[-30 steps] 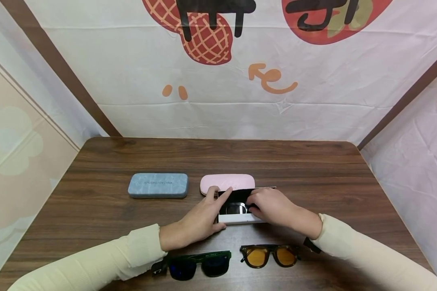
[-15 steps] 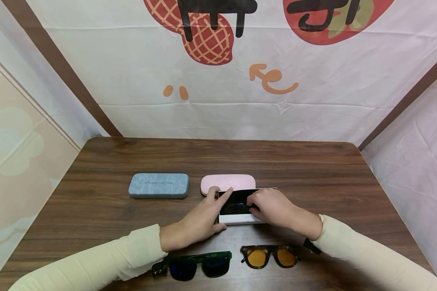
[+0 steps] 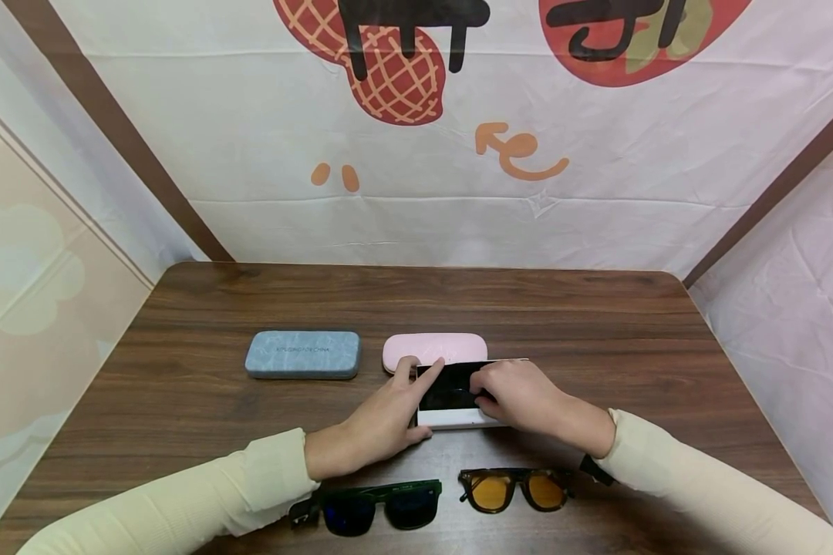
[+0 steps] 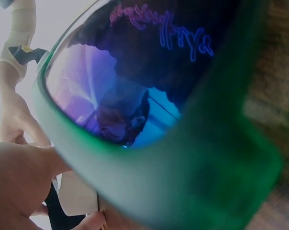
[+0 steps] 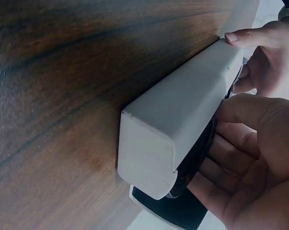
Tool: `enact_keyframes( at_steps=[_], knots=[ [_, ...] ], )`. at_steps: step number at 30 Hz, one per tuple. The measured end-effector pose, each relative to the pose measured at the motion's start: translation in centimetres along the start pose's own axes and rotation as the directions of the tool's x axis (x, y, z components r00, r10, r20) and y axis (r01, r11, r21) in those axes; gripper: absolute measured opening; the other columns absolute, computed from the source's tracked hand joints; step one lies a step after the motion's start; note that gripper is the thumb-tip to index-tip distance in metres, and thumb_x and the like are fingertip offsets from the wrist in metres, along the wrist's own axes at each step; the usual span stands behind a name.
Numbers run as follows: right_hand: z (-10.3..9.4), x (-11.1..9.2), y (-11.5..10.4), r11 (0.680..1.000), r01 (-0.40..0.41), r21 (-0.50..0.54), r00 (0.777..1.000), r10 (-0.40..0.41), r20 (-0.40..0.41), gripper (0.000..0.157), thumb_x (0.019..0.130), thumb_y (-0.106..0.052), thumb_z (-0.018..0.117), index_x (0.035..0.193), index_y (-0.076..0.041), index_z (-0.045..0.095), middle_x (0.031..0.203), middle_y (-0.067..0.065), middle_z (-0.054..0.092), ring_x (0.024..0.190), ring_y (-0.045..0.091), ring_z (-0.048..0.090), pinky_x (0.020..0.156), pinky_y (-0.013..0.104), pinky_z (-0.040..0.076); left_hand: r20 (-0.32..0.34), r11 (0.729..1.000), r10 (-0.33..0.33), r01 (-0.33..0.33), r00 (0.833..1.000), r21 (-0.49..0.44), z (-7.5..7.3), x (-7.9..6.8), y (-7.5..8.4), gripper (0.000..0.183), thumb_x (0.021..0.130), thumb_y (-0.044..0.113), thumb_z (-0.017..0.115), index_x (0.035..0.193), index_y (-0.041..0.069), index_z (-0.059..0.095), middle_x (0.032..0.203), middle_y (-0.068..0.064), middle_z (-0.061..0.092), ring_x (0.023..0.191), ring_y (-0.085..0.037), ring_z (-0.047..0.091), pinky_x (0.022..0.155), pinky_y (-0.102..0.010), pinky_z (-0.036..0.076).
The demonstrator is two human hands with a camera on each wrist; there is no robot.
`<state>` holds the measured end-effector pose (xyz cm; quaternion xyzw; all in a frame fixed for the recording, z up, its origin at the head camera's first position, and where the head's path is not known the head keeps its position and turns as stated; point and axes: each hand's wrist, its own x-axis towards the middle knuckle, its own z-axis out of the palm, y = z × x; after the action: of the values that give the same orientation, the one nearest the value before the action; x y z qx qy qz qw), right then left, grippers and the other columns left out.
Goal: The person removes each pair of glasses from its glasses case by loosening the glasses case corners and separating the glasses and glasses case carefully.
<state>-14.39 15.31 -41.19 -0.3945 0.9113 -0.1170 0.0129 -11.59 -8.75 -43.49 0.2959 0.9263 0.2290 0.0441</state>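
Note:
A white glasses case (image 3: 458,419) with a black lining stands with its lid raised on the table. My left hand (image 3: 378,424) grips its left end, thumb low at the front and fingers on the lid side. Inside the case lie dark sunglasses (image 5: 202,146), mostly lost against the lining. My right hand (image 3: 524,395) reaches into the right half and pinches the sunglasses there; its fingertips are partly hidden. In the right wrist view the thumb is by the case's front rim and the fingers curl against the dark frame.
A pink glasses case (image 3: 433,348) lies directly behind the white one, a blue glasses case (image 3: 301,354) to its left. Nearer the front are green-framed sunglasses (image 3: 409,509), which fill much of the left wrist view, and yellow-lensed glasses (image 3: 493,492) beside the right wrist.
The sunglasses inside the white case have tilted or settled: their bright lens reflection has faded to dark. Both hands stay in nearly the same place.

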Motion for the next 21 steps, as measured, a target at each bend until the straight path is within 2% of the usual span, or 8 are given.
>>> enact_keyframes(
  at_steps=[8,14,21],
  knots=[
    [-0.02,0.05,-0.02,1.000,0.005,0.002,1.000,-0.005,-0.006,0.012,0.088,-0.011,0.078,0.083,-0.018,0.070,0.080,-0.008,0.067,0.068,0.004,0.059,0.059,0.026,0.050,-0.005,1.000,0.005,-0.005,1.000,0.009,0.10,-0.04,-0.06,0.095,0.084,0.023,0.086,0.160,0.009,0.031,0.137,-0.020,0.038,0.094,-0.023,0.057,0.076,-0.035,0.054],
    [-0.12,0.04,-0.06,1.000,0.004,-0.002,1.000,-0.004,0.000,0.012,0.088,-0.012,0.078,0.082,-0.018,0.070,0.080,-0.008,0.066,0.066,0.003,0.056,0.058,0.025,0.049,-0.006,1.000,0.005,-0.005,1.000,0.008,0.11,-0.07,-0.05,0.095,0.084,0.023,0.086,0.160,0.009,0.031,0.137,-0.020,0.038,0.097,-0.024,0.058,0.077,-0.036,0.054],
    [-0.18,0.05,-0.05,1.000,0.023,0.004,0.999,-0.023,-0.042,0.010,0.087,-0.012,0.078,0.085,-0.019,0.072,0.083,-0.008,0.066,0.066,0.003,0.057,0.057,0.025,0.048,-0.012,1.000,0.010,-0.010,1.000,0.012,0.13,-0.05,-0.10,0.095,0.083,0.023,0.087,0.160,0.009,0.031,0.136,-0.020,0.038,0.096,-0.023,0.059,0.078,-0.035,0.055]
  ],
)
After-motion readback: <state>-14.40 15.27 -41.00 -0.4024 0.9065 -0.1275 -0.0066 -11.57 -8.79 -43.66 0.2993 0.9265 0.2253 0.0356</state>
